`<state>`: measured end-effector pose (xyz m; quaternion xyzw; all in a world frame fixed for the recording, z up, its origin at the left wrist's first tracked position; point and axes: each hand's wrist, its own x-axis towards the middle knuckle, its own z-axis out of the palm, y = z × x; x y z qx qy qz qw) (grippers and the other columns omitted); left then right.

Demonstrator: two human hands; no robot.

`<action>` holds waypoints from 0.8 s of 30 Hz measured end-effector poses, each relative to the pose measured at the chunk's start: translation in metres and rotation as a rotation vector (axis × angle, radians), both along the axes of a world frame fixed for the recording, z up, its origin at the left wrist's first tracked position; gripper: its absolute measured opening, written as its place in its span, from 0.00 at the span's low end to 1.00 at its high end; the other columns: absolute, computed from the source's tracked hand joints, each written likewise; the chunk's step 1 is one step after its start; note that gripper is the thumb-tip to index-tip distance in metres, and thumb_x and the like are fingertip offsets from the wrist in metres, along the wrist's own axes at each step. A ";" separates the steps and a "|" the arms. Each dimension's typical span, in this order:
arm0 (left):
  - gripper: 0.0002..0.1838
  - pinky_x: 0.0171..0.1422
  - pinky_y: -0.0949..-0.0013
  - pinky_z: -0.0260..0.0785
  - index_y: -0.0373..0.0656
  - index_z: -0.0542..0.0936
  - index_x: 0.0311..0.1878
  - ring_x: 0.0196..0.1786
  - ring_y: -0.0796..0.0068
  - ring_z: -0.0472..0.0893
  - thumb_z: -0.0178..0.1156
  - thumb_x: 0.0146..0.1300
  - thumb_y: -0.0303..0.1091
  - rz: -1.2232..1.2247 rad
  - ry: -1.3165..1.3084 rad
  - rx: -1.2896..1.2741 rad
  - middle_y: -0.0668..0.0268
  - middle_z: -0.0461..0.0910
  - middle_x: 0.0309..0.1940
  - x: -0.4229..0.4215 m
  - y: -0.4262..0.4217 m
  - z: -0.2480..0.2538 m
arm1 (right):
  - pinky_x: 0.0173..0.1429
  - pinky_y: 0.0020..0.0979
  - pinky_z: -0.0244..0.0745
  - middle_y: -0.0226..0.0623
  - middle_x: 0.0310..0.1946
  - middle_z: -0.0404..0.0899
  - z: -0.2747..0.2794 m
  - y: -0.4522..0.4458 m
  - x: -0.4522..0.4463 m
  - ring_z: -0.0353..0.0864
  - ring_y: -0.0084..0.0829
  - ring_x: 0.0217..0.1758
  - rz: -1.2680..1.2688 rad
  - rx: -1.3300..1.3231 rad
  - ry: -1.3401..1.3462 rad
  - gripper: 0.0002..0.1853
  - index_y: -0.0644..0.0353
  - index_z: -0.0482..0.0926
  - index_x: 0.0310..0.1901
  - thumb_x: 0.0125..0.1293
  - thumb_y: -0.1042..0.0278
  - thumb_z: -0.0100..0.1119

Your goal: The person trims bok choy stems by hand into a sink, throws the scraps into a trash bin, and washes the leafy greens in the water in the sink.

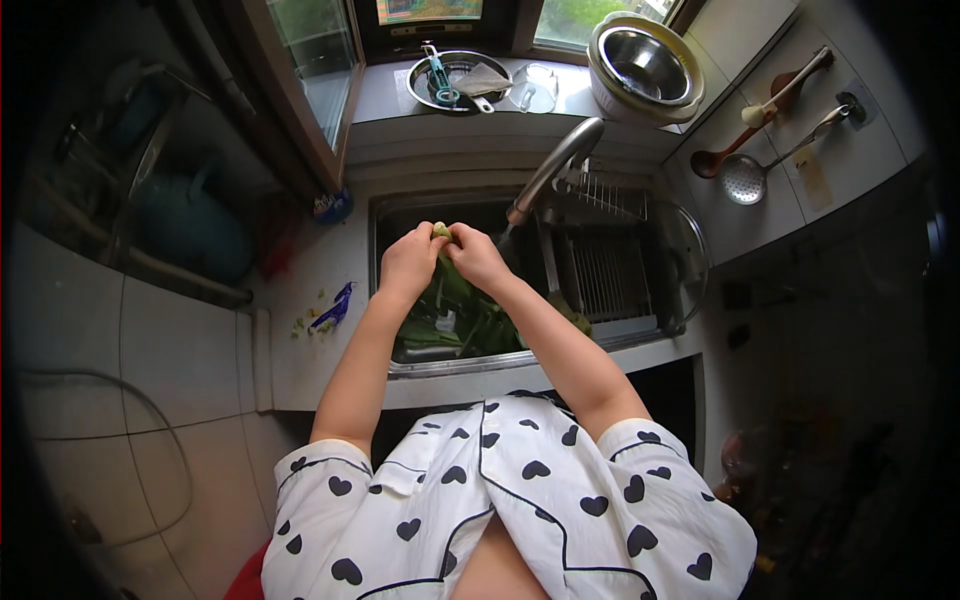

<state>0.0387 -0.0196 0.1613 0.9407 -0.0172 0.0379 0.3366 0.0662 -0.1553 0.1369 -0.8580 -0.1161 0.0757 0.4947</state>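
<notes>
Over the left basin of the sink (440,366), my left hand (408,264) and my right hand (477,260) are close together. Both are closed on a leafy green vegetable (441,231), whose pale stem end shows between the fingertips. Its dark leaves hang below my hands. More green leaves (465,325) lie in the basin under my wrists. The faucet (560,165) arches over the sink just right of my right hand.
A dish rack (605,270) fills the right basin. On the left counter lie a purple wrapper (335,308) and vegetable scraps (298,328). A pan (425,92) and stacked bowls (645,65) stand on the windowsill. A skimmer (745,180) hangs on the right wall.
</notes>
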 end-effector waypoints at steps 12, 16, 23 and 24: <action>0.12 0.41 0.52 0.68 0.40 0.72 0.38 0.39 0.49 0.77 0.51 0.64 0.41 -0.167 0.182 0.078 0.52 0.78 0.31 -0.005 0.002 -0.006 | 0.42 0.45 0.73 0.43 0.33 0.79 -0.008 -0.003 -0.013 0.78 0.48 0.42 -0.100 -0.371 -0.117 0.07 0.58 0.74 0.37 0.56 0.74 0.50; 0.12 0.41 0.52 0.68 0.41 0.71 0.37 0.38 0.50 0.78 0.49 0.64 0.41 -0.161 0.151 0.134 0.53 0.78 0.31 -0.007 0.000 -0.006 | 0.43 0.45 0.73 0.43 0.34 0.78 -0.014 -0.002 -0.008 0.78 0.47 0.42 -0.098 -0.315 -0.004 0.06 0.58 0.74 0.37 0.56 0.74 0.51; 0.11 0.39 0.51 0.69 0.41 0.72 0.34 0.36 0.51 0.78 0.46 0.62 0.39 -0.063 0.089 0.156 0.55 0.78 0.29 -0.005 -0.007 -0.022 | 0.43 0.45 0.74 0.42 0.33 0.76 -0.013 0.002 -0.017 0.77 0.47 0.41 -0.153 -0.466 -0.252 0.04 0.58 0.72 0.35 0.57 0.74 0.51; 0.12 0.39 0.52 0.69 0.41 0.72 0.34 0.35 0.51 0.78 0.46 0.62 0.39 -0.063 0.069 0.146 0.54 0.78 0.29 -0.006 -0.008 -0.024 | 0.43 0.45 0.74 0.43 0.33 0.77 -0.014 0.002 -0.017 0.77 0.46 0.41 -0.163 -0.462 -0.239 0.03 0.58 0.72 0.34 0.57 0.73 0.51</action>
